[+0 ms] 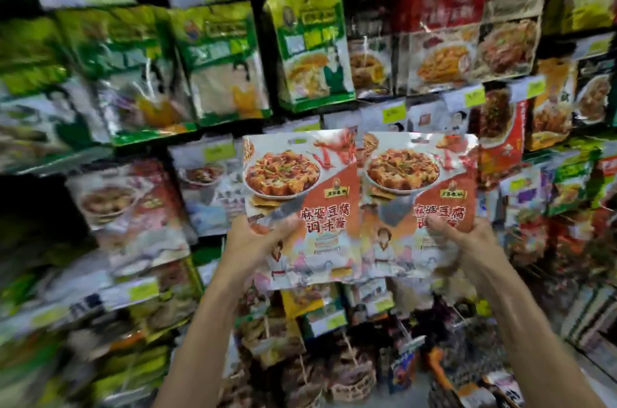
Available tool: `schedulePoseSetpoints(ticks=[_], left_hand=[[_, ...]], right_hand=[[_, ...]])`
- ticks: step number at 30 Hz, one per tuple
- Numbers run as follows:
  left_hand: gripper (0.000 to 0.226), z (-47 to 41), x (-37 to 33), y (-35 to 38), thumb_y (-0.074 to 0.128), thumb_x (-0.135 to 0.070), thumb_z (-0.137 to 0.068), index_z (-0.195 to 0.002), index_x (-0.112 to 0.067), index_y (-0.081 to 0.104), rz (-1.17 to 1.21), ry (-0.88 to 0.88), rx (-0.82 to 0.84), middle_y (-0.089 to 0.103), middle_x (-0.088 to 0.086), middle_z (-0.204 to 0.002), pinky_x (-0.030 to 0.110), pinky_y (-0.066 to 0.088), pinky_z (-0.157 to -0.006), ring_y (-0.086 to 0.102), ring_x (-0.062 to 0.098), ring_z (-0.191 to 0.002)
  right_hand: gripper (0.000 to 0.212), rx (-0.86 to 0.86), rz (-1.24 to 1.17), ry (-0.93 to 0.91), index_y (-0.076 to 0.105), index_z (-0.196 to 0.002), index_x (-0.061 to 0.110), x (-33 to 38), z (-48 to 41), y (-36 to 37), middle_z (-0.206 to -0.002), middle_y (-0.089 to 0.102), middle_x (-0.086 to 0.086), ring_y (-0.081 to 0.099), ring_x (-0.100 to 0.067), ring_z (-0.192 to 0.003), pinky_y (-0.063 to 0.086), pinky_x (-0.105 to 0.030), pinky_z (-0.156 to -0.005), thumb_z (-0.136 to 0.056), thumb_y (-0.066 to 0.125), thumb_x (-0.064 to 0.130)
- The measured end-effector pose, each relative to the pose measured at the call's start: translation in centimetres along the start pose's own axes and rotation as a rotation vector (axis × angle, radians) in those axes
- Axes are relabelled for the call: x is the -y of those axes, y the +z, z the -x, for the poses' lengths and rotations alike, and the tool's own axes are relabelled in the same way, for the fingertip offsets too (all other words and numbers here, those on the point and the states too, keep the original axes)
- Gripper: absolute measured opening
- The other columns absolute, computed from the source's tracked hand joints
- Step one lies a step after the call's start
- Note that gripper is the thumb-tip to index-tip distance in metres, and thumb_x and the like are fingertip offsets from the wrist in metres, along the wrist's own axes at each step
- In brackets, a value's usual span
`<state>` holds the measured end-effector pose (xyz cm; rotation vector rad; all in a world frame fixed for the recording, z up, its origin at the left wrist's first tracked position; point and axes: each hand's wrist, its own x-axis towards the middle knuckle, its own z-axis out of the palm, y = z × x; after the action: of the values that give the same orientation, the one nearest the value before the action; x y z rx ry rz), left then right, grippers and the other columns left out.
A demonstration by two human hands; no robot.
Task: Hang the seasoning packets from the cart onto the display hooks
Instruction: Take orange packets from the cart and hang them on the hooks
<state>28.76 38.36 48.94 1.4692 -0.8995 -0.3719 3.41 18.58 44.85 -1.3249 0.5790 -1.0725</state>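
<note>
While the display wall of hanging packets point(213, 60) fills the far side of the scene, two glossy orange-and-white seasoning packets printed with a bowl of red tofu are held up side by side in front of it. The left packet point(300, 193) is gripped at its lower left edge by the left hand point(253, 240), whose fingers point(283, 227) are closed on it. The right packet point(417, 187) is gripped at its lower right edge by the right hand point(467, 240), fingers closed likewise. The inner edges of the two packets touch or slightly overlap near the middle. Green pouches point(310, 50) are seen hanging above, with yellow-green price tags point(394, 113) between the rows. Much of the left side is blurred.
</note>
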Motion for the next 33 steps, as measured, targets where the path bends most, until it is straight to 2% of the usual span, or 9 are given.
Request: schedulePoseSetpoints(ticks=[3,6,8,13,19,26,28,31,33], left_hand=[[0.048,1.1,-0.9,-6.3,0.086,-0.059,-0.05,-0.084,-0.027,0.076,-0.014,0.035,-0.065,0.074,0.001,-0.073,0.027,0.053,-0.055,0.07,0.016,-0.063],[0.059,2.0,-0.7,-12.4,0.086,-0.055,-0.054,-0.1,-0.021,0.072,0.01,0.011,-0.113,0.074,0.016,-0.094,0.048,0.058,-0.075,0.07,0.036,-0.085],[0.069,2.5,-0.2,-16.0,0.089,-0.047,-0.055,-0.11,-0.011,0.067,0.03,0.002,-0.165,0.074,0.011,-0.096,0.041,0.057,-0.073,0.071,0.03,-0.086],[0.027,3.6,2.0,-22.0,0.083,-0.039,-0.056,-0.061,-0.017,0.068,-0.005,-0.085,-0.249,0.069,0.001,-0.059,0.025,0.049,-0.051,0.065,0.014,-0.053],[0.044,3.2,6.0,-26.8,0.079,-0.043,-0.062,-0.034,-0.022,0.052,-0.052,-0.193,-0.26,0.049,-0.005,-0.039,0.027,0.042,-0.049,0.05,0.011,-0.039],[0.033,-0.3,7.7,-28.2,0.082,-0.025,-0.073,-0.077,0.005,0.067,0.013,-0.202,-0.252,0.068,0.027,-0.078,0.057,0.053,-0.085,0.066,0.046,-0.084],[0.041,-1.3,8.0,-28.2,0.084,-0.029,-0.07,-0.088,0.004,0.068,0.039,-0.202,-0.234,0.07,0.026,-0.085,0.056,0.054,-0.083,0.067,0.044,-0.083],[0.055,-2.6,8.3,-28.2,0.086,-0.048,-0.048,-0.078,-0.006,0.066,0.046,-0.205,-0.23,0.069,0.005,-0.062,0.039,0.054,-0.069,0.068,0.023,-0.061],[0.062,-3.4,8.5,-28.2,0.086,-0.05,-0.044,-0.086,-0.009,0.069,0.078,-0.215,-0.207,0.075,0.004,-0.076,0.04,0.057,-0.077,0.072,0.023,-0.074]], right_hand=[[0.011,0.069,-0.027,-0.02,0.076,-0.066,0.02,-0.3,-1.0,6.3,-0.063,0.071,0.006,0.066,-0.007,-0.053,0.051,-0.021,-0.044,-0.063,0.078,0.031],[0.012,0.16,-0.094,-0.02,0.076,-0.071,0.017,-0.8,-1.1,12.4,-0.071,0.074,0.004,0.069,-0.009,-0.062,0.053,-0.018,-0.054,-0.063,0.078,0.026],[0.017,0.223,-0.107,-0.023,0.078,-0.077,0.019,-1.2,-0.8,16.0,-0.079,0.076,0.001,0.072,-0.012,-0.07,0.055,-0.02,-0.059,-0.063,0.079,0.029],[0.019,0.302,-0.142,-0.007,0.079,-0.081,0.022,-2.1,0.5,22.9,-0.085,0.077,-0.003,0.074,-0.018,-0.075,0.057,-0.024,-0.06,-0.063,0.079,0.027],[0.019,0.316,-0.13,0.027,0.074,-0.087,0.017,-3.4,1.3,27.1,-0.091,0.076,-0.006,0.074,-0.023,-0.082,0.058,-0.026,-0.062,-0.069,0.075,0.022],[0.032,0.304,-0.123,0.055,0.067,-0.101,0.006,-3.9,1.1,29.3,-0.091,0.076,-0.007,0.074,-0.023,-0.081,0.058,-0.025,-0.059,-0.072,0.073,0.019],[0.033,0.302,-0.112,0.053,0.067,-0.101,0.004,-3.9,0.9,29.7,-0.091,0.076,-0.008,0.074,-0.024,-0.082,0.058,-0.025,-0.06,-0.072,0.073,0.019],[0.031,0.306,-0.099,0.058,0.068,-0.098,0.006,-4.0,0.6,30.2,-0.09,0.076,-0.009,0.074,-0.025,-0.081,0.058,-0.027,-0.06,-0.072,0.073,0.022],[0.029,0.307,-0.095,0.056,0.069,-0.095,0.009,-4.0,0.4,30.4,-0.089,0.076,-0.009,0.074,-0.024,-0.081,0.059,-0.028,-0.059,-0.071,0.073,0.024]])
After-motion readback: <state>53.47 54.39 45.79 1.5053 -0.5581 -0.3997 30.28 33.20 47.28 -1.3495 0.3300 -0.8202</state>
